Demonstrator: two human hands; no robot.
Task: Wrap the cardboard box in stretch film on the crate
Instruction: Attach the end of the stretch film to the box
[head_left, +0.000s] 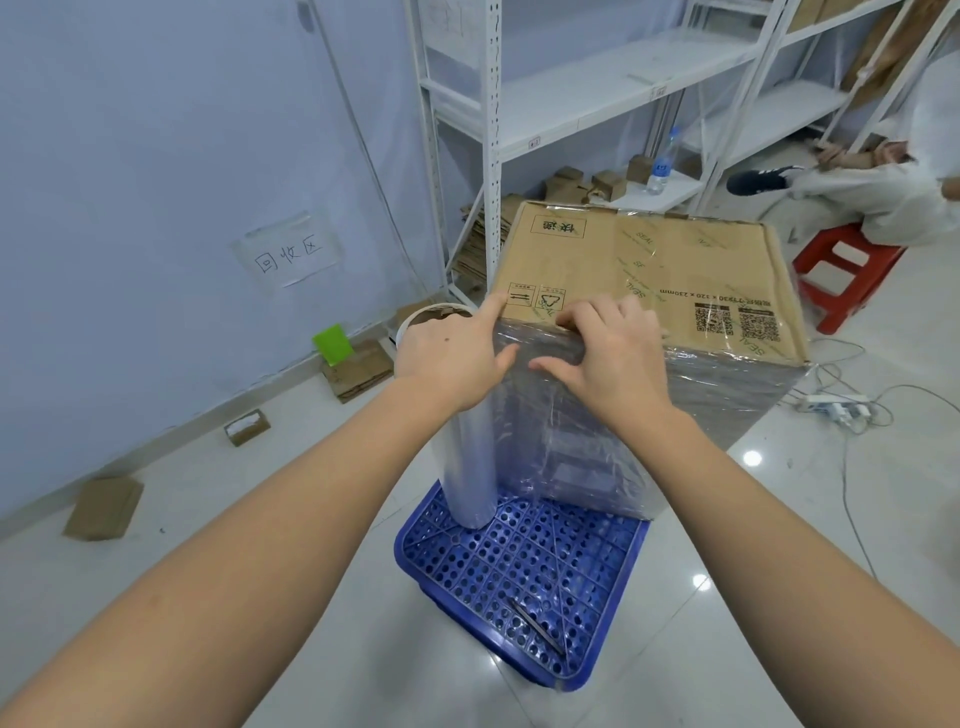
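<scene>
The cardboard box (649, 270) stood on the far part of the blue perforated crate (524, 571), which sat on the tiled floor (260, 519). Stretch film (597, 441) covered the box's side faces up to the top edge; the top face was mostly bare. The film roll (470, 467) stood upright on the crate, just beside the box's near left corner. The near part of the crate deck was open, apart from a thin dark tool (535, 626).

The left hand (452, 348) rested on the roll's upper end, forefinger extended to the box's top edge; its grip was loose, fingers largely straight. The right hand (608, 348) curled its fingers over the top near edge, pressing on the film.

Legible print on the box: "SEAL", "x 230mm", two QR codes. A wall sign (288, 252) carried handwritten characters. White shelving (571, 104) stood behind.
</scene>
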